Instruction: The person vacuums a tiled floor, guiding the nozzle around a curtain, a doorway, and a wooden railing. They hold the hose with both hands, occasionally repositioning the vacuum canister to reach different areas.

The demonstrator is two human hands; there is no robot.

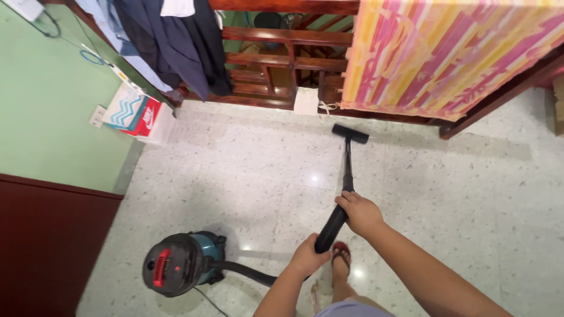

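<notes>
Black wand (pixel 348 167): stiff, light tube; nozzle (pixel 350 133) on the floor (pixel 458 194) near the bed's edge.
Right hand (pixel 359 212): clenched around the wand.
Left hand (pixel 306 256): gripping the hose (pixel 244 271) end.
Vacuum (pixel 179 263): likely heavy, trails behind.

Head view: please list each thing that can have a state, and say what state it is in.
Left hand: closed on the wand's rear end.
Right hand: closed on the vacuum wand, further forward.
Floor nozzle: flat on the floor, near the bed frame.
Canister vacuum: upright, hose attached.
Striped mattress: resting on the wooden bed frame.
Shoe box: closed, against the wall.
</notes>
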